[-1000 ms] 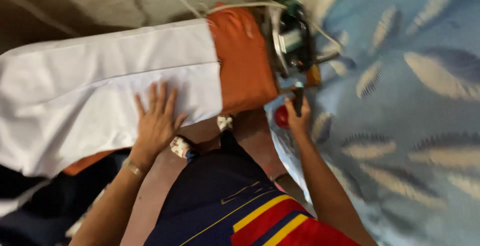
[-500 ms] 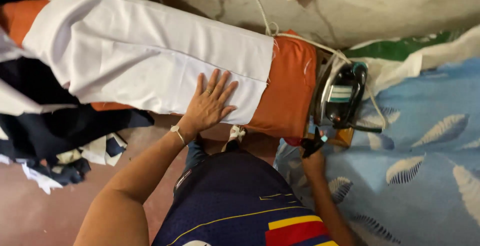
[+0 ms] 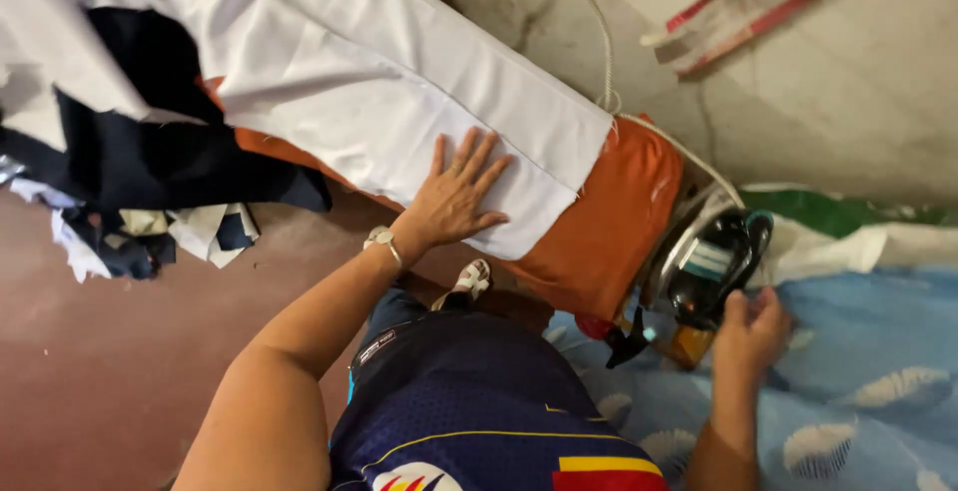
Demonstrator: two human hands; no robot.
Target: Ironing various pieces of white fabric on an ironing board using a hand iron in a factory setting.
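A heap of dark and white clothes (image 3: pixel 120 162) lies far left. Your left hand (image 3: pixel 454 197) presses flat, fingers spread, on the white cloth (image 3: pixel 379 102) over the orange board (image 3: pixel 609 222). Your right hand (image 3: pixel 750 331) curls beside the iron (image 3: pixel 714 261), touching it, above the blue sheet (image 3: pixel 868 391).
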